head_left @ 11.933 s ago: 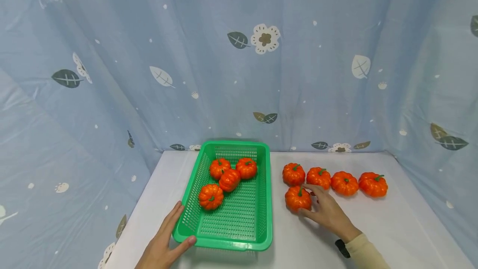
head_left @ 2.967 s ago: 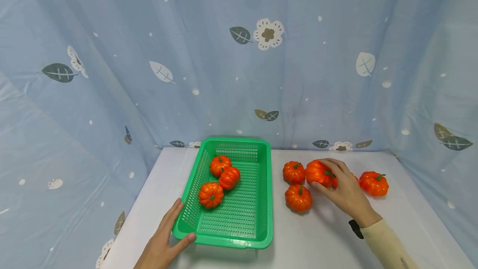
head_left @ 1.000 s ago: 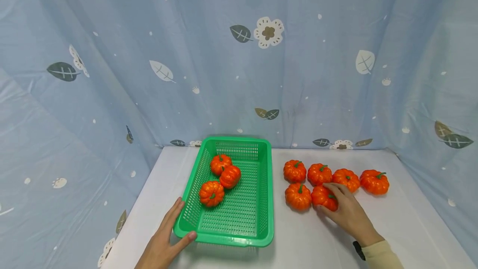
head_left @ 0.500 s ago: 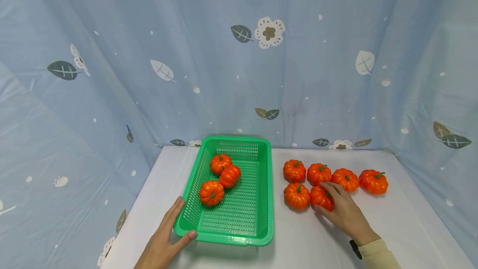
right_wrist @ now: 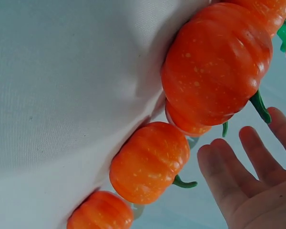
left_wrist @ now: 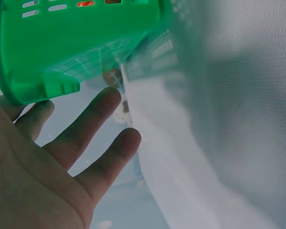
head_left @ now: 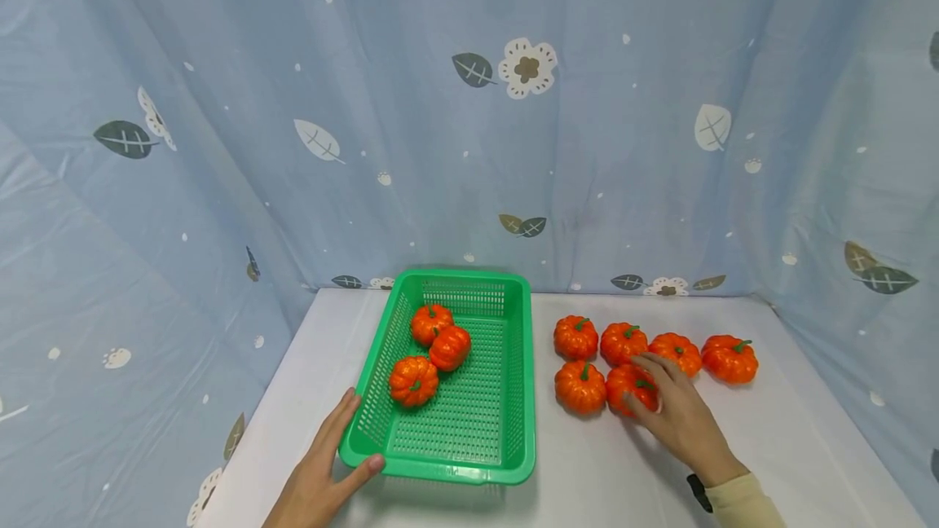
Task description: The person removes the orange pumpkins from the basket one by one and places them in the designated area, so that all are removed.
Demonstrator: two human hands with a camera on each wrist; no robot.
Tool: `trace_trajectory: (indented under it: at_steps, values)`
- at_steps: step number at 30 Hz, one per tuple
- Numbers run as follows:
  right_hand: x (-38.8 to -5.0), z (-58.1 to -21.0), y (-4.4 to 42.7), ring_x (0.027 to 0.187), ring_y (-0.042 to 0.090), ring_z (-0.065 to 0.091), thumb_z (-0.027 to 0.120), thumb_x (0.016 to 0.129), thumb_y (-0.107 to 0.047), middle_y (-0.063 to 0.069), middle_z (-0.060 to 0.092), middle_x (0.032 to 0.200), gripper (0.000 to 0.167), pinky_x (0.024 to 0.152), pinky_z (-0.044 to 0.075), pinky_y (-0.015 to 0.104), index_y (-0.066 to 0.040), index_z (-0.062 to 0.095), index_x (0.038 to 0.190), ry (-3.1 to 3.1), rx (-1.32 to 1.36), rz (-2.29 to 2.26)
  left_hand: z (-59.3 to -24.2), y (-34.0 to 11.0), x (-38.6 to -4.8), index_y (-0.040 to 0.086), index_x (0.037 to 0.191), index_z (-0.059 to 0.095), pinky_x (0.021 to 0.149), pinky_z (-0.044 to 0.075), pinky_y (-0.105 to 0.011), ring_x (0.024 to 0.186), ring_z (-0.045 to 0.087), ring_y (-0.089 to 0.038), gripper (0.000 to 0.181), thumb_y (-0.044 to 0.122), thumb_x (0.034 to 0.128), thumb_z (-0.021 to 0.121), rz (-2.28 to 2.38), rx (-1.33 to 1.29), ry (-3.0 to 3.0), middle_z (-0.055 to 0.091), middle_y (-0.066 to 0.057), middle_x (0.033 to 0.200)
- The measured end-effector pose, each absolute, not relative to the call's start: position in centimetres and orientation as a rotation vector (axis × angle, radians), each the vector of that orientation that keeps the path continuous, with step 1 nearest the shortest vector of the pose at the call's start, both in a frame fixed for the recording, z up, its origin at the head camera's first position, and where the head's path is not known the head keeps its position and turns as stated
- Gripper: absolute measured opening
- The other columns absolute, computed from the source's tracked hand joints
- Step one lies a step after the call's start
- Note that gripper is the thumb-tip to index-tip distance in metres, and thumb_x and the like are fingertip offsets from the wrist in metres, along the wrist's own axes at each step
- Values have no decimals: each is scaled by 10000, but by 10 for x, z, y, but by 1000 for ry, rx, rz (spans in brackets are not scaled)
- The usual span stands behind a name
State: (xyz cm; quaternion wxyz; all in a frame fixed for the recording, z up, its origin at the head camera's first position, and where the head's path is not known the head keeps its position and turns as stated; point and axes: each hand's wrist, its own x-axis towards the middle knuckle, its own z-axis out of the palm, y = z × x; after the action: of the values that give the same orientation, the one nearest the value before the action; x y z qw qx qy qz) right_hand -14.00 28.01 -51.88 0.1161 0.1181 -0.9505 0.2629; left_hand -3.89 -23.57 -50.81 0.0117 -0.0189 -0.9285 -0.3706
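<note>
A small orange pumpkin [head_left: 622,391] with a green stem sits on the white table, at the right end of a front pair. My right hand [head_left: 678,418] is over its right side. In the right wrist view, the fingers [right_wrist: 260,157] are spread and stand apart from that pumpkin [right_wrist: 217,64]. Its neighbour, another pumpkin [head_left: 579,388], lies to the left. A green plastic basket [head_left: 469,475] holds three pumpkins, one of them the front pumpkin [head_left: 413,381]. My left hand [head_left: 311,471] rests against the basket's near left corner, its fingers extended; the left wrist view shows the palm [left_wrist: 38,186] under the rim.
Behind the front pair, a row of several pumpkins [head_left: 675,354] runs along the right half of the white table [head_left: 792,446]. A blue patterned curtain [head_left: 411,104] hangs behind and at both sides.
Earlier, the right hand carried a pumpkin over the back row, then set it down beside the front one. The fingers have now let go of it. The basket held one more pumpkin at first.
</note>
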Motion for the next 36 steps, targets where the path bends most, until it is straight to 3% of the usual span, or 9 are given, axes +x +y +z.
trace_trajectory:
  at_steps: [9,18,21,23,25,32,36]
  values:
    - [-143,-520,278,1246,431,498,813,877,-252,181,497,1410,586,954,452,699,-48,567,1368,-2694,364,783,-509,-237,-39,399,1617,177,1040,351,-728,1506,216,-348,871,511,932,704,-1161,-46,-2893,117,111,1684]
    - [-145,-516,273,1262,350,514,834,860,-188,116,514,1426,621,978,472,614,-96,560,1410,-2584,469,819,-511,-236,-39,382,1621,184,1024,362,-732,1505,221,-358,869,507,934,703,-1150,-56,-2887,127,80,1689]
    - [-144,-512,270,1271,282,522,833,864,-175,64,505,1462,646,1085,453,348,-164,549,1444,-2543,527,859,-511,-237,-39,405,1616,179,1027,359,-733,1506,219,-346,873,518,928,705,-1158,-46,-2892,129,84,1688]
    - [-144,-507,266,1278,227,516,839,858,-169,17,495,1475,670,1092,367,158,-214,541,1457,-2519,563,882,-511,-237,-39,418,1612,177,1026,358,-734,1507,216,-337,875,523,924,707,-1159,-39,-2894,128,94,1686]
    - [-143,-503,261,1298,190,498,840,855,-155,-10,481,1488,683,1066,262,44,-240,535,1460,-2498,614,921,-512,-238,-40,427,1610,176,1027,357,-734,1508,216,-333,877,531,920,708,-1158,-28,-2898,126,104,1684]
    - [-148,-484,234,1313,179,503,836,851,-132,4,474,1507,731,1108,311,117,-193,495,1494,-2452,818,1015,-512,-238,-39,420,1612,176,1033,352,-735,1507,218,-338,881,535,919,707,-1149,-12,-2904,128,98,1686]
    - [-150,-474,214,1369,175,453,820,878,-178,-32,459,1519,737,1116,311,132,-218,459,1520,-2454,915,1055,-511,-238,-39,433,1609,178,1028,357,-735,1506,226,-333,878,547,915,705,-1137,-11,-2906,134,108,1685]
